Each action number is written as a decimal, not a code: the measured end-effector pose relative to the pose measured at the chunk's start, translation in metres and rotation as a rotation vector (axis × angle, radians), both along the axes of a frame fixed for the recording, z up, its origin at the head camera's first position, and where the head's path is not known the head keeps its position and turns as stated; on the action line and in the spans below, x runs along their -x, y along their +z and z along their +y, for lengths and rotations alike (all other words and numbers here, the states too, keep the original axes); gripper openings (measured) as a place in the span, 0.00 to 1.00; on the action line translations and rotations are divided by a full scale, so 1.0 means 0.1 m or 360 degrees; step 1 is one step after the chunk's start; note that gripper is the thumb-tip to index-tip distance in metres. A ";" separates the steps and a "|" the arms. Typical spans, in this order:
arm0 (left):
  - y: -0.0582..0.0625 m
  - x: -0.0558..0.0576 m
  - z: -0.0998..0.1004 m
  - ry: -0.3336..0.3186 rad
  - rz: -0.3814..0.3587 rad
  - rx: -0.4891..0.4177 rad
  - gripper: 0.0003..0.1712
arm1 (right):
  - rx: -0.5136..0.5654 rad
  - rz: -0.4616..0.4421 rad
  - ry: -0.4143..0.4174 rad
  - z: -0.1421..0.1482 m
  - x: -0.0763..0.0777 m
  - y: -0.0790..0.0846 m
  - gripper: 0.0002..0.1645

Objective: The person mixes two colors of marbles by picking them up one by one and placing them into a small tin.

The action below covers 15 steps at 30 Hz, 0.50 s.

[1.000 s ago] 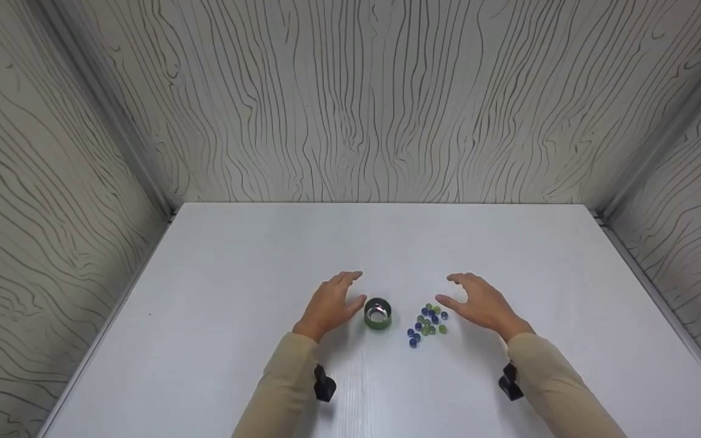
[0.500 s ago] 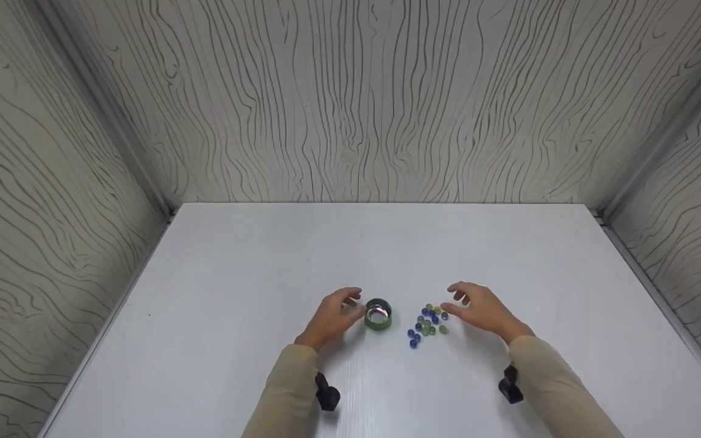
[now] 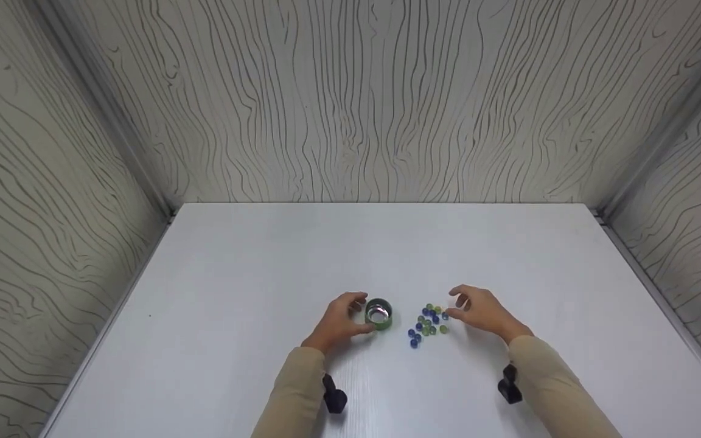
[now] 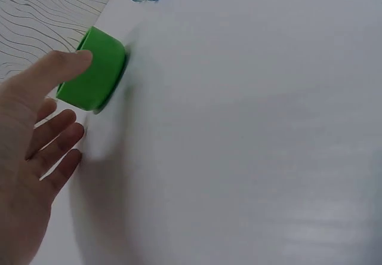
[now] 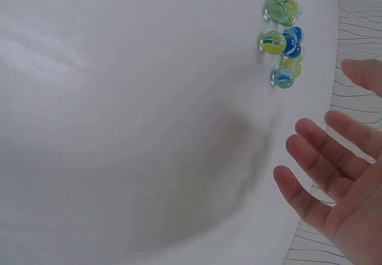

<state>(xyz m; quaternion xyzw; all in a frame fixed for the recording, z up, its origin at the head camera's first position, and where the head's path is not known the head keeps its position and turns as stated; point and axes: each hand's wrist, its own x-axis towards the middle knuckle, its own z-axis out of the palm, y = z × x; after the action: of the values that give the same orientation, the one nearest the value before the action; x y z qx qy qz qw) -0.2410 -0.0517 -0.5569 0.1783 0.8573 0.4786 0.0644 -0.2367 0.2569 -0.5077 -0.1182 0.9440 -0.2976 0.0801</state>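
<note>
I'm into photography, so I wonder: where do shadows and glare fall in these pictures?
Head view: soft shadow beside the left hand, pale streaks on the table; left wrist view: shadow below the green container, sheen at lower right; right wrist view: a broad, soft shadow, streaky glare at upper left.

This looks like a small booth in a lab. The back wall (image 3: 350, 97), left wall (image 3: 22, 182) and right wall (image 3: 697, 188) make 3 sides, all pale with dark wavy lines like wood. A grey left post (image 3: 104, 103) and a grey right post (image 3: 667, 129) stand in 2 corners. A white bench (image 3: 235, 255) fits between the walls. A black gadget (image 3: 335, 401) hangs at each sleeve (image 3: 292, 389), like lab gear.
</note>
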 end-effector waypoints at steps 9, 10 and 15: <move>-0.05 -0.01 0.08 0.0042 0.0018 0.0085 0.39 | 0.0008 -0.0081 -0.0021 0.02 0.01 -0.06 0.22; -0.06 -0.01 0.08 0.0046 0.0020 0.0098 0.40 | 0.0005 -0.0084 -0.0016 0.03 0.01 -0.06 0.22; -0.06 -0.02 0.10 0.0073 0.0000 0.0136 0.41 | 0.0004 -0.0124 -0.0048 0.03 0.01 -0.08 0.23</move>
<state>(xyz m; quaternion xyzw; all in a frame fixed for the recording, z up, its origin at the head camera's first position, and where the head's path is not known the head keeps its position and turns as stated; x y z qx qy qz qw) -0.2387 -0.0417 -0.5628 0.1556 0.8808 0.4430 0.0609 -0.2374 0.2597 -0.5158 -0.0923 0.9414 -0.3044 0.1120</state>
